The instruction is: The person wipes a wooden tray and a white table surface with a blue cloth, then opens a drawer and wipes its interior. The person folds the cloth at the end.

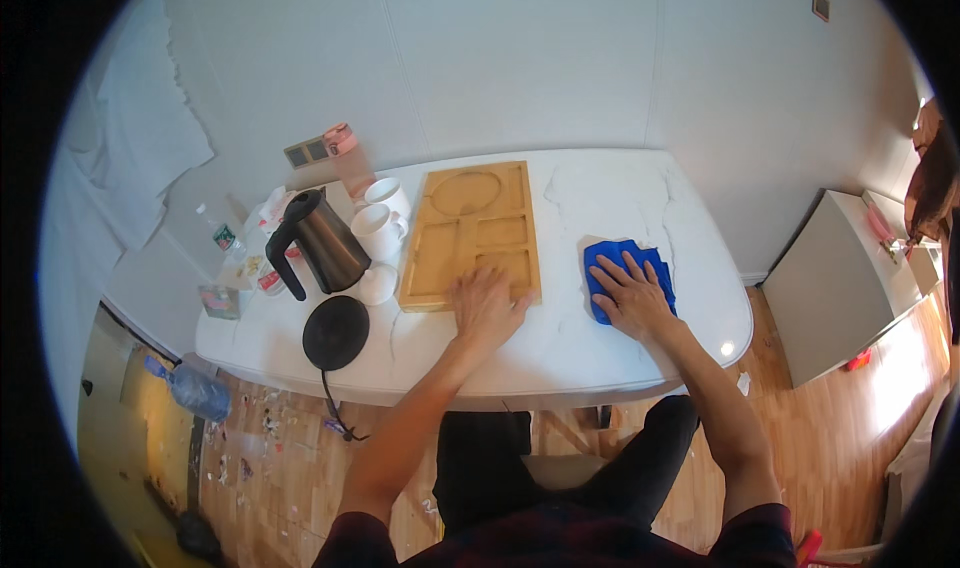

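My left hand lies over the near end of a wooden compartment tray. Its fingers are blurred and reach into the tray, with the thumb spread towards the tray's right edge. To the right, my right hand presses flat on a folded blue cloth, fingers spread. The cloth lies on a white marble-patterned table. The tray has a round recess at its far end and several rectangular ones. Left of the tray stand two white mugs, with a white lid in front of them.
A dark electric kettle stands at the left, behind its black corded base. Beyond are a pink bottle and a small clear plastic bottle. A glass box sits by the left edge. A white cabinet stands right of the table.
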Demonstrator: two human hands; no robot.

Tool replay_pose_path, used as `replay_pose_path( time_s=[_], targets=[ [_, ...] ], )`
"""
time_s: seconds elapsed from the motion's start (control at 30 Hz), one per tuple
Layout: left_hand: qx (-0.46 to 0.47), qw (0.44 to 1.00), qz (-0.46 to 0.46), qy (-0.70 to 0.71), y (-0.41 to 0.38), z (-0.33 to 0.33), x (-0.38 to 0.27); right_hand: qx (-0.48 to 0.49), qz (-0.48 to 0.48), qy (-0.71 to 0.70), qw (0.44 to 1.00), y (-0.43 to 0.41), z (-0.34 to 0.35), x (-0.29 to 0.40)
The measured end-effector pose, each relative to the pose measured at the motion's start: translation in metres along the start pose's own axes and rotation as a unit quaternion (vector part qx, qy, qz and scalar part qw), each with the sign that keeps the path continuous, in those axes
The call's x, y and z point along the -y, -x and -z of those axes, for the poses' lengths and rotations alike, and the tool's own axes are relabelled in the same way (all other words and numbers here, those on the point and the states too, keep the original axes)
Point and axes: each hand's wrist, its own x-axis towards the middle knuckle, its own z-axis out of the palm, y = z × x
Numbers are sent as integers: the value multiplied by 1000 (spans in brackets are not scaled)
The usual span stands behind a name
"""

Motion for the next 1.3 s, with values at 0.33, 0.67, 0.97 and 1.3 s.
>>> replay_pose_path(
  time_s=[0.33,0.67,0.97,1.3],
  targets=[
    [68,996,37,-49,-80,-43,-25,-133,-203,-4,970,60,2,-68],
    [99,949,-287,85,-38,-62,-1,-172,-266,1,949,57,-4,-84],
    [171,953,-219,117,-84,-29,5,-179,-269,12,946,76,-5,-70],
    [89,959,-262,66,-127,-48,101,-171,-287,22,942,71,-2,-58]
  ],
)
